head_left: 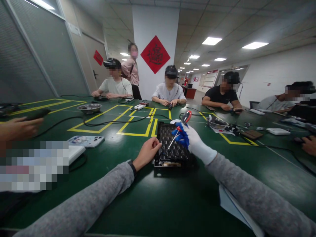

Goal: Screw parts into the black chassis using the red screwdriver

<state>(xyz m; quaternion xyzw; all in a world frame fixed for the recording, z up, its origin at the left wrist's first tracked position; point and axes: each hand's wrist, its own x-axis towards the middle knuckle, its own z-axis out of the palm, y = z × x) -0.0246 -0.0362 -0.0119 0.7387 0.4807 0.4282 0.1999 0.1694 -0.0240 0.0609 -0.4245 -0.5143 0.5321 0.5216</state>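
Observation:
A black flat electronic device (170, 143), perforated on top with a light connector at its near end, lies on the table before me. Bare, with fingers curled, my left hand (148, 152) grips its left edge. My right hand (191, 140) wears a white glove with blue fingers. It is closed around a screwdriver (187, 116) with a red and black handle. The shaft slants down and left, its tip over the device's upper face. Whether the tip touches a screw I cannot tell.
Black cables cross the green table (138, 204), marked with yellow tape. A phone (86, 141) and a metal bowl (89, 108) are on the left. Another bowl (217, 122) and a brown wallet-like item (251, 134) are right. Co-workers sit around; one person's hand (22, 126) reaches in at left.

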